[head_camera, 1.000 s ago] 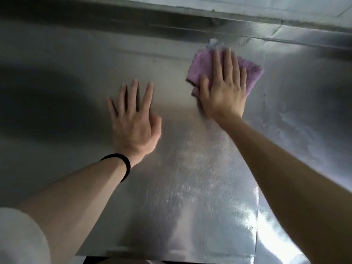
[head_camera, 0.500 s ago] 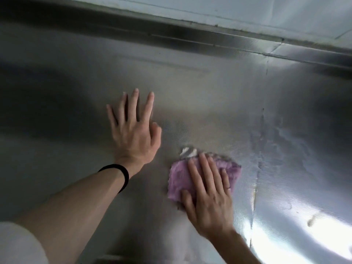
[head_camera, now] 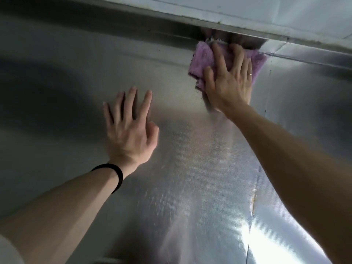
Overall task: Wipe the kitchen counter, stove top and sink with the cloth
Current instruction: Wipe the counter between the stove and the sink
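Observation:
A folded purple cloth (head_camera: 204,59) is pressed flat against a silver foil-covered surface (head_camera: 190,178), right at its top edge under a metal ledge (head_camera: 247,32). My right hand (head_camera: 228,82) lies spread on the cloth with fingers pointing up and holds it against the foil. My left hand (head_camera: 129,128) rests flat on the foil to the lower left, fingers apart and empty, a black band around its wrist. Part of the cloth is hidden under my right hand.
The foil shows a vertical seam (head_camera: 253,206) at the right and a bright glare patch (head_camera: 266,244) at the lower right. Pale tiles (head_camera: 266,10) run above the ledge. A dark shadow covers the left part of the foil.
My right hand slid the cloth down to the lower middle of the foil half a second ago, then back up to the top edge. My left hand stayed in place.

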